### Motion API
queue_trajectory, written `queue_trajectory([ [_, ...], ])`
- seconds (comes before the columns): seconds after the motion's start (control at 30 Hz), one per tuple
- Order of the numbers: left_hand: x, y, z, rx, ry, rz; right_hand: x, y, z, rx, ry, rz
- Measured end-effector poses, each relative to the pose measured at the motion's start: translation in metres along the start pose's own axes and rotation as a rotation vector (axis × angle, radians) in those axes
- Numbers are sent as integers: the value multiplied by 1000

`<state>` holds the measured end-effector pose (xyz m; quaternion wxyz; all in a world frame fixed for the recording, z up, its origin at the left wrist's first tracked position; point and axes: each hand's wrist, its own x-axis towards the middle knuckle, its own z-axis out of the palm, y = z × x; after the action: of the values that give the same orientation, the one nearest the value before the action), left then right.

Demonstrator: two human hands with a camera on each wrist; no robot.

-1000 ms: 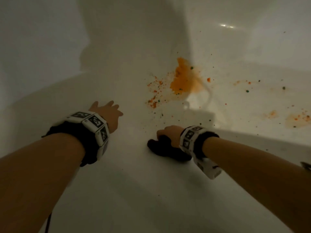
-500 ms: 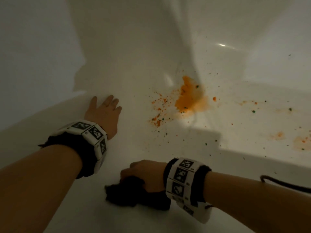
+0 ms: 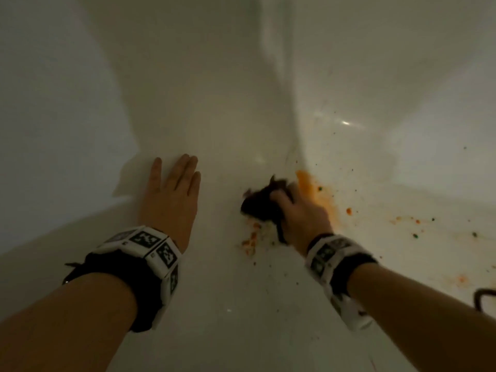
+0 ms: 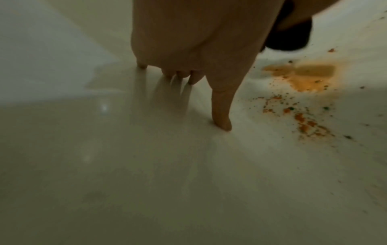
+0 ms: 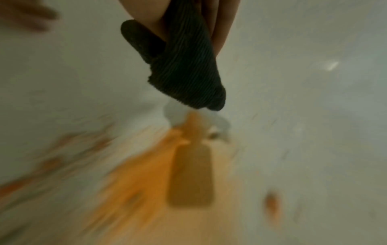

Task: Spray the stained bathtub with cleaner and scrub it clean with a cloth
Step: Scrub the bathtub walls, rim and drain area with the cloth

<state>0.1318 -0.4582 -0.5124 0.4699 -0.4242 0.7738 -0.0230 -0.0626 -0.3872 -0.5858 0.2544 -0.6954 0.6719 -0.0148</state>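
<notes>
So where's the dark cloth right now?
In the head view, the dark cloth is gripped in the right hand, pressed on the tub floor at the big orange stain's left edge.

Left hand flat on bathtub floor, left of cloth beside stain.

I note a dark cable loop over the tub's right side; marker-printed wristbands visible.

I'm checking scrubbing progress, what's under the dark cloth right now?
The cloth, held by the right hand, hides the tub beneath it. Orange stain shows beside it, crumbs just below.
</notes>
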Motion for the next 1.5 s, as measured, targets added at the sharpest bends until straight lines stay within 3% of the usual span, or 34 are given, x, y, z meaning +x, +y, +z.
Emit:
queue_trajectory([
  [0.07,5,-3,4,-19,19,-22,33,27,-39,60,186,194],
  [0.17,6,-2,9,-40,12,-35,79,59,-108,428,526,403],
  [0.23,8,4,7,-45,4,-41,100,73,-153,285,667,283],
  [0.3,11,8,4,-55,1,-55,115,83,-186,126,684,145],
  [0.4,14,12,3,-52,-5,-75,133,87,-203,29,603,77],
  [0.5,15,13,2,-52,-23,-78,145,81,-184,-61,567,142],
  [0.57,16,14,-1,-59,-39,-63,152,79,-155,-85,424,164],
  [0.67,18,15,-1,-67,-57,-40,153,87,-105,-154,89,203],
  [0.73,19,14,0,-76,-49,-37,138,88,-76,-249,-125,185],
  [0.8,20,13,2,-66,-29,-39,114,80,-52,-283,-237,169],
  [0.87,20,13,2,-58,-17,-41,87,68,-35,-336,-328,43],
  [0.93,20,13,1,-61,-12,-44,61,59,-28,-427,-515,-145],
  [1.0,19,13,2,-66,-13,-47,47,58,-29,-475,-649,-231],
  [1.03,19,14,1,-67,-12,-49,47,60,-35,-452,-596,-204],
  [1.13,19,16,2,-66,-9,-58,76,80,-56,-283,-108,76],
  [1.2,20,18,1,-68,-1,-60,106,98,-70,-168,74,253],
  [1.27,21,19,0,-72,-1,-61,129,105,-71,-89,-8,336],
  [1.3,22,19,0,-70,-5,-61,133,102,-64,-62,-63,308],
  [1.4,22,17,-1,-54,-13,-60,105,70,-32,-143,-177,-19],
  [1.5,23,15,0,-47,-7,-48,52,40,-10,-329,-527,-340],
])
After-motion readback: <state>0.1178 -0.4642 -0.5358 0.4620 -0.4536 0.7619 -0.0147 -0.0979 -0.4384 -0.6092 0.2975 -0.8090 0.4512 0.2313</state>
